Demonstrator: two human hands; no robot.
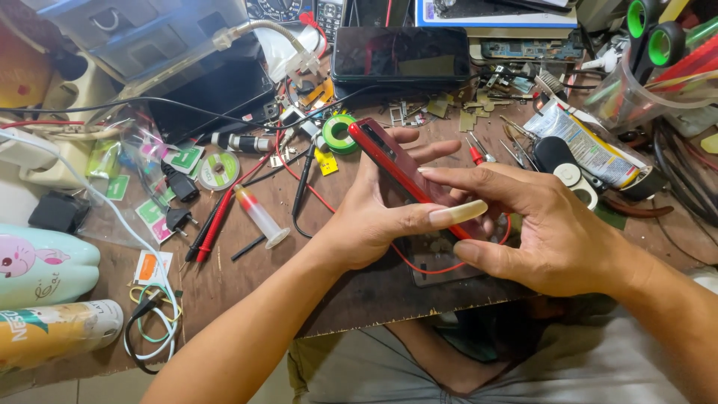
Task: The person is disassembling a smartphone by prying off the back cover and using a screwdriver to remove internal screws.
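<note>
Both hands are closed on a red phone (396, 170) held just above the tabletop (247, 280), near the middle of the view. The phone stands on edge, tilted, so one thin red side faces the camera. Its long axis runs diagonally: the upper end points up and to the left toward a green roll of tape (340, 134), and the lower end slopes down to the right into the fingers.

The left hand (378, 217) cradles the phone from beneath and behind, its fingers showing past the far side and its long-nailed thumb lying across the lower part. The right hand (538, 224) comes in from the right, index finger stretched along the phone's upper edge, thumb underneath.

Open room is scarce. A red wire (419, 265) loops under the hands over a small dark plate (441, 265). To the left lie a clear syringe (260, 217), probes and plugs; to the right, tweezers (516, 146) and a squeezed tube (591, 150). A larger black phone (402, 54) lies flat behind. The barest stretch of tabletop lies along the near edge, in front of the left forearm.
</note>
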